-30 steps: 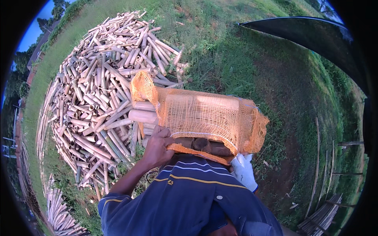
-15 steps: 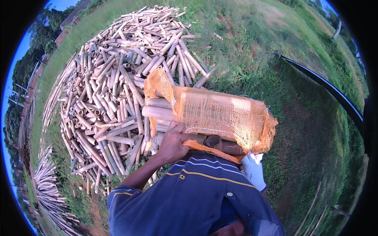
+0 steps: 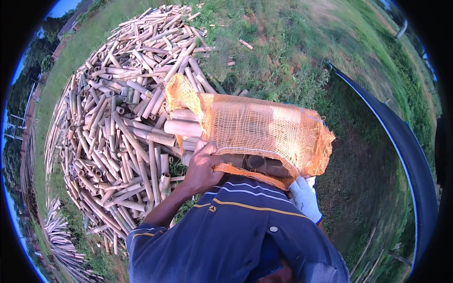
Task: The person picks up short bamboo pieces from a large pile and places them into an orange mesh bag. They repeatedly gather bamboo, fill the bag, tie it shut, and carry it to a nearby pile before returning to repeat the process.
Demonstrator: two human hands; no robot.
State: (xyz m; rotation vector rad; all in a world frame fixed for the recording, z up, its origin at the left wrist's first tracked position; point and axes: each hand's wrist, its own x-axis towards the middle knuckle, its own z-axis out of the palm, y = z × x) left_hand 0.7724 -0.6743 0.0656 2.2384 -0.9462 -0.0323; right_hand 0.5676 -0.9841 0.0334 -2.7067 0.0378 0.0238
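Looks like an outdoor work yard out in the countryside, some kind of farm or bamboo processing spot. There's a huge pile of cut bamboo pieces (image 3: 122,122) dumped right on the grass (image 3: 283,52), more long poles (image 3: 61,240) stacked at the lower left, trees and a bit of blue sky along the left edge, and bare dirt (image 3: 363,188) on the right beside a dark curved sheet (image 3: 406,151).

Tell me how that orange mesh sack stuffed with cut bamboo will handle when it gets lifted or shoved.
The orange mesh sack is probably heavy: both the left hand and the gloved right hand support it. Packed with straight bamboo lengths, it likely stays stiff rather than sagging. Its mouth looks open, with pieces protruding, so they may slide out if tilted that way.
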